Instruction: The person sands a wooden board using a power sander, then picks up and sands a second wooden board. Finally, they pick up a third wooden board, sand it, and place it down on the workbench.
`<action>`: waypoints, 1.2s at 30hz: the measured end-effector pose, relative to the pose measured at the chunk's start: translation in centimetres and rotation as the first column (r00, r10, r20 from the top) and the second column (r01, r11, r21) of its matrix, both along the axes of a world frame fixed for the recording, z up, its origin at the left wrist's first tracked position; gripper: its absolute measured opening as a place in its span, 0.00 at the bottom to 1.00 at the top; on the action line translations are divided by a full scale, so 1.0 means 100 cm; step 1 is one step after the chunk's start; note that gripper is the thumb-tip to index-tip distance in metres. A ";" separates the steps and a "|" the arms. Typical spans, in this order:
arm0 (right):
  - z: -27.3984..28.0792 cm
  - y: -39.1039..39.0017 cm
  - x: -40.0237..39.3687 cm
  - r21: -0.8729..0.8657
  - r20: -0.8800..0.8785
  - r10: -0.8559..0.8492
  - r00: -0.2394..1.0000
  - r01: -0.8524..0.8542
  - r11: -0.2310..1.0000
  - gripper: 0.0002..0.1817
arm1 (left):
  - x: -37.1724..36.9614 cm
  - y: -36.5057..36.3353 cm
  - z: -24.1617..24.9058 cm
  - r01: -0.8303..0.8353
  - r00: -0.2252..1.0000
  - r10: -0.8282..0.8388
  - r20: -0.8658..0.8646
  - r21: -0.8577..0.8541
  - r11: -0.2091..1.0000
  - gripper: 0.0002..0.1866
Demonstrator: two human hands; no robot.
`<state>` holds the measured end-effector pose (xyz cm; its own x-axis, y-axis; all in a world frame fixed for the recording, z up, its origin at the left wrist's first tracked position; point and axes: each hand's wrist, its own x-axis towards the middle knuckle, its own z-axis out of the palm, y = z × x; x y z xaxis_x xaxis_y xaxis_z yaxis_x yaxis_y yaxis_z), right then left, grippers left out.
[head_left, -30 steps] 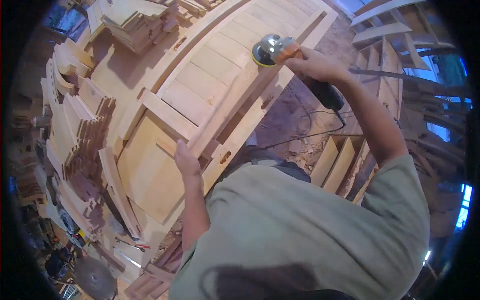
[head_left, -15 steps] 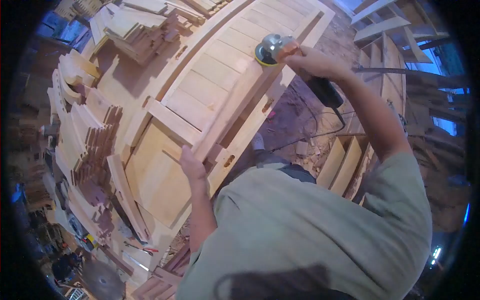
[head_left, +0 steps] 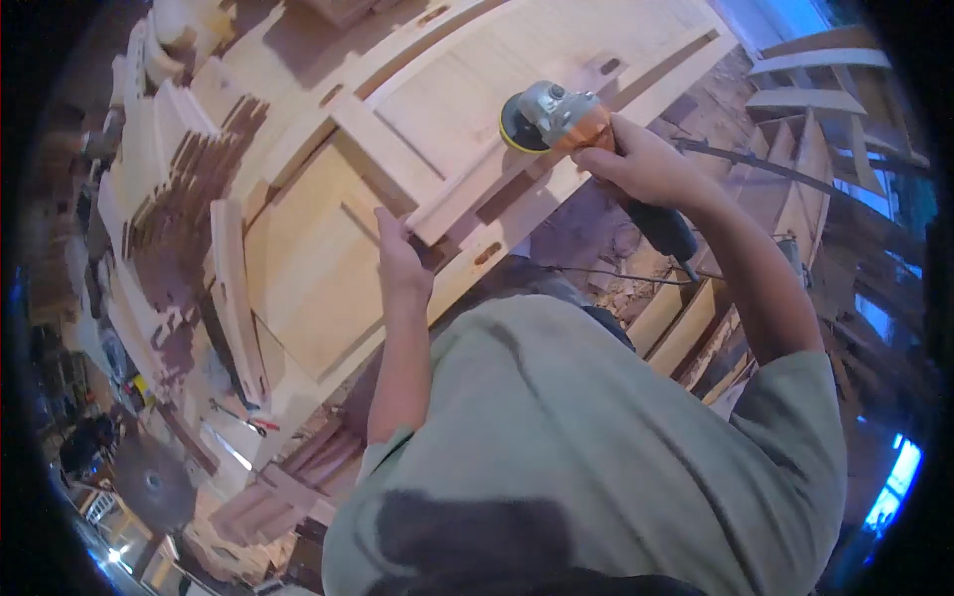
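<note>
My right hand (head_left: 646, 164) is wrapped around an angle grinder (head_left: 571, 119) with an orange-and-silver head and a dark body. Its yellow-edged disc (head_left: 519, 127) rests on or just above a pale wooden rail (head_left: 472, 189); exact contact is hard to make out. At the rail's near end, my left hand (head_left: 402, 263) grips the wood with the thumb up, its other fingers mostly hidden. Beneath lies a framed wooden panel (head_left: 308, 268), with slots cut in its long edge piece (head_left: 452, 288).
Stacked curved wooden pieces (head_left: 189, 149) stand to the left. Pliers with red handles (head_left: 260, 425) and a circular saw blade (head_left: 154, 480) are at lower left. Wooden frames (head_left: 795, 159) stand at right, where a power cord (head_left: 636, 276) runs above shavings on the floor.
The grinder has come along the rail toward my left hand, which still holds the rail's near end. The camera view has shifted, so the bench appears higher and further right.
</note>
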<state>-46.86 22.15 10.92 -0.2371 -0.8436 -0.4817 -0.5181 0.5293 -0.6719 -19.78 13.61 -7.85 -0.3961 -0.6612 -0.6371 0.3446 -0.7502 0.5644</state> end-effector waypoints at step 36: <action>-0.016 0.032 0.029 -0.027 0.064 0.068 0.996 -0.066 0.997 0.31 | 0.006 -0.010 -0.022 -0.170 0.975 0.191 -0.111 0.178 0.969 0.38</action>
<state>-43.93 25.33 9.33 -0.1485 -0.8683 -0.4732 -0.5071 0.4777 -0.7174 -19.15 12.58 -10.02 -0.3640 -0.6182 -0.6967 0.5434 -0.7485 0.3802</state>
